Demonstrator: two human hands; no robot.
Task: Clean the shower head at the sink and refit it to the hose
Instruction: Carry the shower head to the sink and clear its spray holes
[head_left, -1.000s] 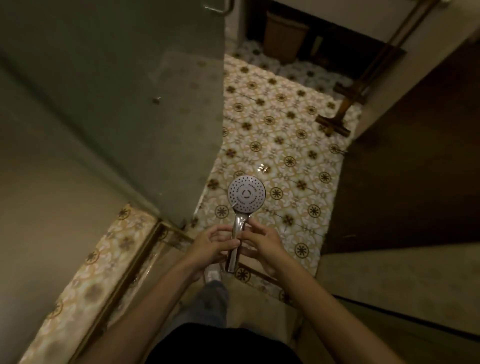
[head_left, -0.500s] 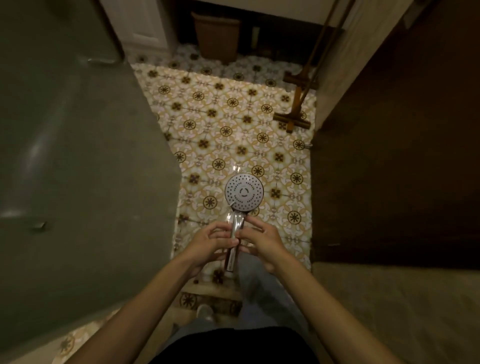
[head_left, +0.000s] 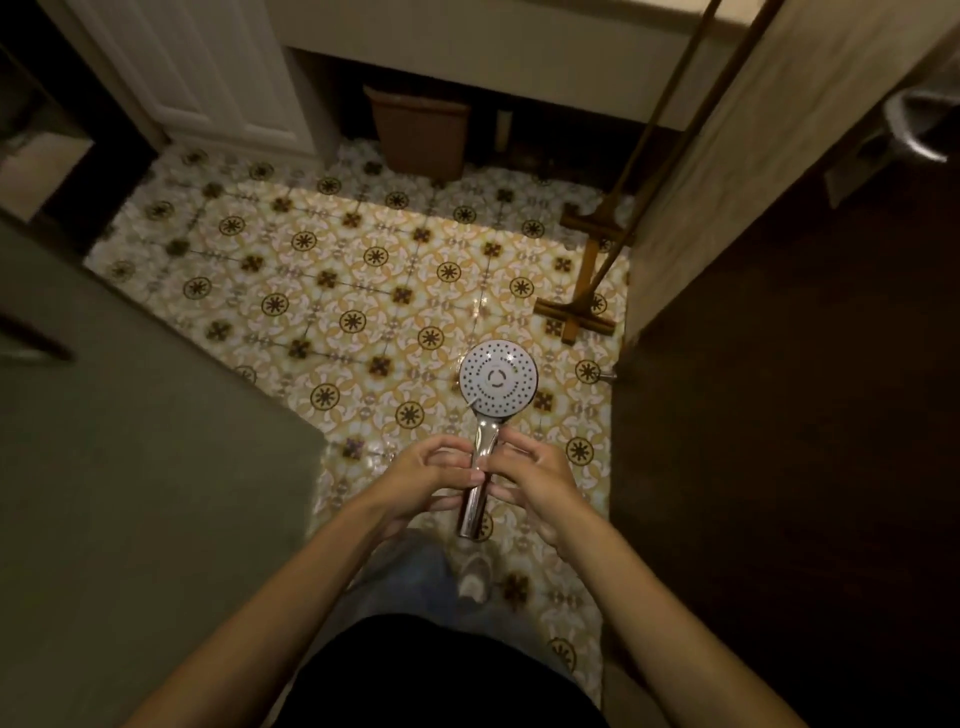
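The shower head (head_left: 497, 380) is held in front of the person's body, above the patterned tile floor (head_left: 322, 291), with no hose attached to it. Its round white spray face, dotted with nozzle holes, is turned up toward the camera, and the chrome handle runs down from it toward the person, the lower end projecting free below both hands. The left hand (head_left: 434, 480) grips the handle from the left, fingers curled round it and thumb lying across its front. The right hand (head_left: 537, 480) holds the same stretch of handle from the right, its fingers curled against the chrome; the two hands meet at the handle, fingertips close together. Both forearms are bare. Below them show a dark top, blue trousers and one light shoe (head_left: 475, 571) on the tiles. At the far side of the floor a brown waste bin (head_left: 421, 137) stands under a pale ledge, beside a white panelled door (head_left: 208, 73). Two long-handled wooden floor tools (head_left: 582, 306) lean against the wall at right. A dark wooden door (head_left: 779, 441) fills the right side.
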